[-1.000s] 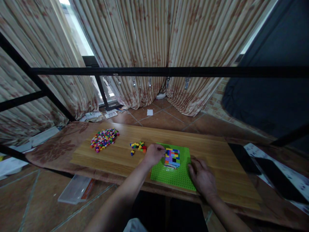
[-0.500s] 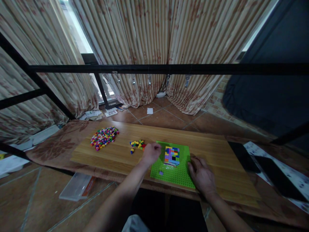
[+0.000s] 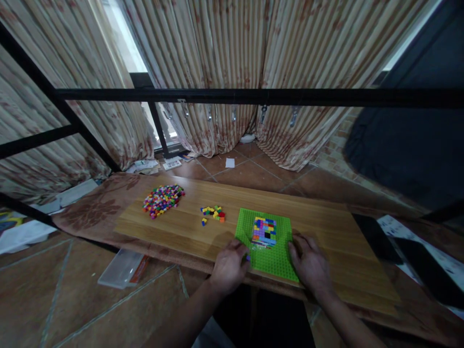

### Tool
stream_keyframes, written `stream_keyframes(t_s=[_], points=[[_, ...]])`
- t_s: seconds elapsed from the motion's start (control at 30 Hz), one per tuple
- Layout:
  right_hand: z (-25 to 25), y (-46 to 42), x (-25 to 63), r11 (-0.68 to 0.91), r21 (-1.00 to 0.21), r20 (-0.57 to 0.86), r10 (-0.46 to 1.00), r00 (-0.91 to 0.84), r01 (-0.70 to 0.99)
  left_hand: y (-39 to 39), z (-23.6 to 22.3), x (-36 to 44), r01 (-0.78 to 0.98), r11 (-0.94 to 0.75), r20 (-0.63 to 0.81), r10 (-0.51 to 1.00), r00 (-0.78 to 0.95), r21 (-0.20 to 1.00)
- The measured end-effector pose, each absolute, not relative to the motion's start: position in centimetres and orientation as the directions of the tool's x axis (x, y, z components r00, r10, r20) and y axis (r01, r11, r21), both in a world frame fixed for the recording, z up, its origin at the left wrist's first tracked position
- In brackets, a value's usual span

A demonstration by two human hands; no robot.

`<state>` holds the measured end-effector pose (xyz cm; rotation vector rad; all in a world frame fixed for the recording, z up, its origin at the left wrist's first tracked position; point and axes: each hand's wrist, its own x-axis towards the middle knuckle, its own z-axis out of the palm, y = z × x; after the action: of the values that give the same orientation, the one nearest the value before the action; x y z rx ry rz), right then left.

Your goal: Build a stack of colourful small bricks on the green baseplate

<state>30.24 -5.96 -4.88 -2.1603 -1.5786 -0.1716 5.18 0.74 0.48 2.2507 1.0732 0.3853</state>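
A green baseplate (image 3: 277, 261) lies on the wooden board (image 3: 181, 232) close to me. A flat block of mixed coloured bricks (image 3: 264, 231) is built on its far half. My left hand (image 3: 229, 265) is at the plate's near left corner, fingers curled, fingertips pinched at a small purple brick (image 3: 248, 257) on the plate. My right hand (image 3: 309, 263) rests flat on the plate's right edge with fingers spread, holding nothing. A small cluster of loose bricks (image 3: 213, 213) lies left of the plate. A large pile of bricks (image 3: 163, 199) lies further left.
A black metal bar (image 3: 253, 96) crosses the view above the board, with slanted struts at left. Striped curtains hang behind. A clear plastic box (image 3: 121, 268) lies on the tiled floor at left. Dark flat devices (image 3: 377, 237) lie at the right.
My left hand has pulled back from the brick block's left side to the plate's near left corner, onto the purple brick. The right hand has stayed at the plate's right edge. The view shifted slightly.
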Motion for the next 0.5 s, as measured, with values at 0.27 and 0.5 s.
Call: stream_keyframes(t_s=[0.27, 0.5], points=[[-5.61, -6.04, 30.64, -0.233, -0.274, 0.366, 0.872, 0.325, 0.933, 0.85, -0.23, 4.93, 0.626, -0.472, 0.03, 0.812, 0.582, 0.62], [-5.65, -6.06, 30.74, -0.217, -0.264, 0.378, 0.873, 0.308, 0.94, 1.73, 0.22, 5.17, 0.639, -0.335, 0.037, 0.901, 0.432, 0.692]])
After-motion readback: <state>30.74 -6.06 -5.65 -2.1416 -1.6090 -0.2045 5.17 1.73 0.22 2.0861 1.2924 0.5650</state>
